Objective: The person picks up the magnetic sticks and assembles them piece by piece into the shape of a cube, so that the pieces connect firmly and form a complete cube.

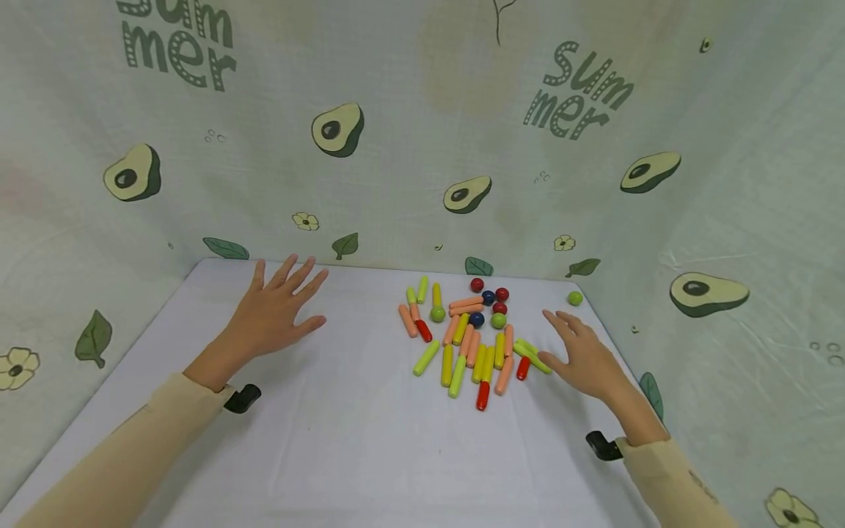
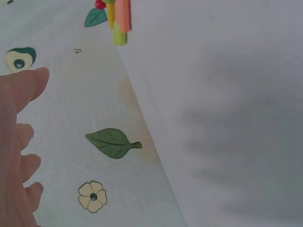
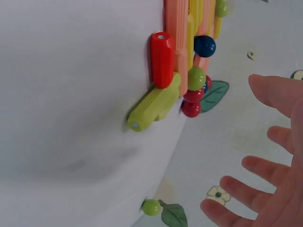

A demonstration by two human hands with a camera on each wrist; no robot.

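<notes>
My left hand point(image 1: 271, 315) hovers over the left side of the table, fingers spread and straight, with nothing in it. Fingers extended, my right hand point(image 1: 586, 358) hangs above the table just right of a loose group of sticks and balls, also holding nothing. Nearest to it are a short red stick point(image 3: 162, 60) and crossed yellow-green sticks point(image 3: 149, 109). Ribbed salmon sticks point(image 1: 505, 375) and yellow sticks point(image 1: 447, 365) lie in the group. Glossy balls are among them: dark blue point(image 1: 477, 320), dark red point(image 1: 477, 284) and green point(image 1: 498, 320).
A lone green ball point(image 1: 575, 298) lies near the far right corner of the white table point(image 1: 356, 440). Behind and beside the table hangs a pale cloth point(image 1: 396, 198) printed with avocados and leaves. Both wrists carry a small black camera mount point(image 1: 243, 398).
</notes>
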